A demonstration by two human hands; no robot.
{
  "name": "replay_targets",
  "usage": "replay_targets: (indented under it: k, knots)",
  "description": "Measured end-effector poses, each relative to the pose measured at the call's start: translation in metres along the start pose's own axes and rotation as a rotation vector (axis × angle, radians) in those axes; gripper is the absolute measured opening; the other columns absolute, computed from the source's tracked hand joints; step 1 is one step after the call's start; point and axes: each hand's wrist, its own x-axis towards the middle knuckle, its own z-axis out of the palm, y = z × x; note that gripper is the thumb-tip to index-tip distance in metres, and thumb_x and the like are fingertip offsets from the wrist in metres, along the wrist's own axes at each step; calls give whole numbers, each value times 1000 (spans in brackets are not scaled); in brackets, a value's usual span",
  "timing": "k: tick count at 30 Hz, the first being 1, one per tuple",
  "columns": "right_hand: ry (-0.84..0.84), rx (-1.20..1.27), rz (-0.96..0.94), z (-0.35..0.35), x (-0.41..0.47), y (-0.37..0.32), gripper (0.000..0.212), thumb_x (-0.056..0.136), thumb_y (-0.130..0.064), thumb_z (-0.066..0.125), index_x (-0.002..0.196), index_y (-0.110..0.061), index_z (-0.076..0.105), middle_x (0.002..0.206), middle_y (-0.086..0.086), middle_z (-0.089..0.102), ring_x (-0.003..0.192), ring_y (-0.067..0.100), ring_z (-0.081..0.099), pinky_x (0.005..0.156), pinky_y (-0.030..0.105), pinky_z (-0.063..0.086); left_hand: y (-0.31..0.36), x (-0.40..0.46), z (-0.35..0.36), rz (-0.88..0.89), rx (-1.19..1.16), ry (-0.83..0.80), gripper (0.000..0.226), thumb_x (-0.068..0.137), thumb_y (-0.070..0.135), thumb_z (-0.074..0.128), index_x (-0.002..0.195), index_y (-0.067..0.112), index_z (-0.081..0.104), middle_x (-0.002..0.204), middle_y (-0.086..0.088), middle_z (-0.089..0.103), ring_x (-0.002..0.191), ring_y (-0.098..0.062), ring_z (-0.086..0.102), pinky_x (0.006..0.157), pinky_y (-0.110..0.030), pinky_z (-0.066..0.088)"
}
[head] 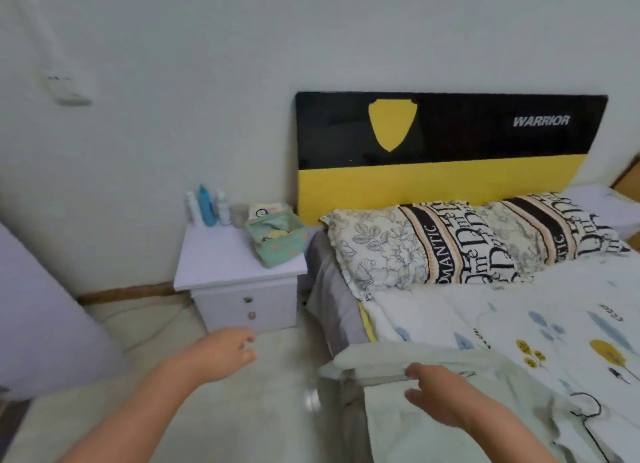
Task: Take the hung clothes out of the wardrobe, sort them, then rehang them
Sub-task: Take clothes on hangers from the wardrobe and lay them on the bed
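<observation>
Pale walls and a black-and-yellow headboard point(450, 151) back the bed point(502, 310) where we are sorting, with a white nightstand point(239, 272) just beside it. A pale green garment point(433, 421) lies spread over the bed's near corner, and a black hanger point(588, 414) rests on the fabric near its right side. Our right hand point(440, 397) hovers over the garment's folded edge, fingers loosely curled and gripping nothing we can make out; it may be touching the cloth. Our left hand point(228, 351) hangs above the floor, relaxed and holding nothing. We judge the garment is being laid out for sorting. To do it well, we should bring both hands to the edge, smooth the cloth flat, and keep the hanger's hook clear of the folds.
</observation>
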Motion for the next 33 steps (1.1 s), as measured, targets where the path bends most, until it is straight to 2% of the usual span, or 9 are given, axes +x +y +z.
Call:
replay_targets:
  k: [4,5,7,8,10,12,21,26,33]
  knots:
    - [-45,-120,-170,7,7,-37,41,97,-34,42,136,-21,42,137,3,49,125,19,47,97,21,36,-38,-57,42,-181,-163,25,40,95,35,46,132,19,44,132,-2,52,117,-14,52,93,-18,38]
    - [-74,-144,-213,10,7,-49,38,96,-35,42,133,-25,46,134,2,51,125,20,47,97,22,36,-46,-72,52,-221,-206,32,40,95,34,47,132,18,45,131,-2,53,116,-14,52,92,-16,38]
    - [-134,-221,-309,16,6,-73,34,89,-47,34,118,-48,52,121,-5,55,124,19,47,92,22,36,-62,-102,70,-298,-294,55,39,95,31,48,131,16,46,127,-3,55,114,-14,53,89,-15,39]
    - [-146,-258,-349,19,5,-86,36,86,-50,31,114,-53,52,117,-8,55,124,19,47,90,22,36,-70,-117,78,-333,-341,70,38,95,30,49,130,15,47,126,-4,55,113,-14,54,87,-15,40]
    - [-159,-298,-406,27,3,-116,41,92,-42,38,132,-37,46,135,0,50,128,21,45,97,24,36,-88,-147,89,-399,-429,104,38,94,30,51,129,15,48,126,-4,55,112,-14,55,89,-17,40]
    - [-170,-317,-453,36,-1,-149,47,94,-36,42,140,-24,39,144,3,42,129,21,44,102,26,36,-107,-176,96,-468,-497,136,39,94,31,51,129,17,48,126,-3,54,112,-13,54,91,-18,41]
    - [-196,-466,-731,84,-46,-329,47,97,-36,42,142,-23,36,146,4,39,132,23,41,105,30,34,-211,-280,99,-678,-709,304,42,96,32,47,135,17,43,132,-3,50,112,-11,51,84,-16,38]
    - [-252,-514,-861,120,-79,-423,48,96,-36,43,142,-23,35,145,4,39,131,22,42,104,30,35,-268,-319,89,-740,-784,423,42,96,26,49,134,11,43,134,-8,49,121,-16,49,86,-16,37]
    - [-328,-584,-972,139,-96,-517,48,96,-36,42,142,-24,35,142,3,42,127,22,44,102,30,37,-319,-357,71,-813,-797,518,42,96,28,49,135,12,44,135,-5,51,122,-14,49,94,-18,38]
